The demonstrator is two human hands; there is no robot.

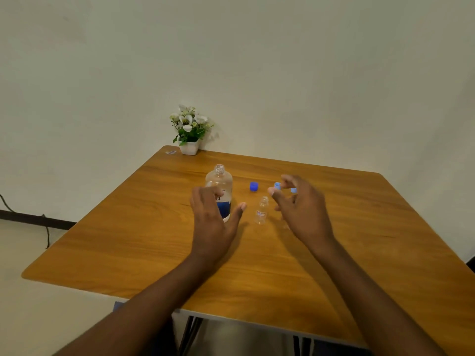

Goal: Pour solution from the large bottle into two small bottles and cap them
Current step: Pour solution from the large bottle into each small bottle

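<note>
The large clear bottle (219, 179) with a blue label stands uncapped on the wooden table (128, 240). My left hand (213, 224) hovers in front of it, fingers spread, holding nothing. A dark blue cap (254, 186) lies to the bottle's right. One small clear bottle (261, 211) stands uncapped between my hands. My right hand (302, 211) is raised just right of it with fingers apart. Two light blue small caps show at its fingertips, one (277, 185) by the thumb and another (293, 190) partly hidden between the fingers. A second small bottle is hidden from me.
A white pot of artificial flowers (189, 131) stands at the table's far left corner against the wall, with a small wrapper (170, 152) beside it. A dark cable (47, 232) hangs at the wall on the left.
</note>
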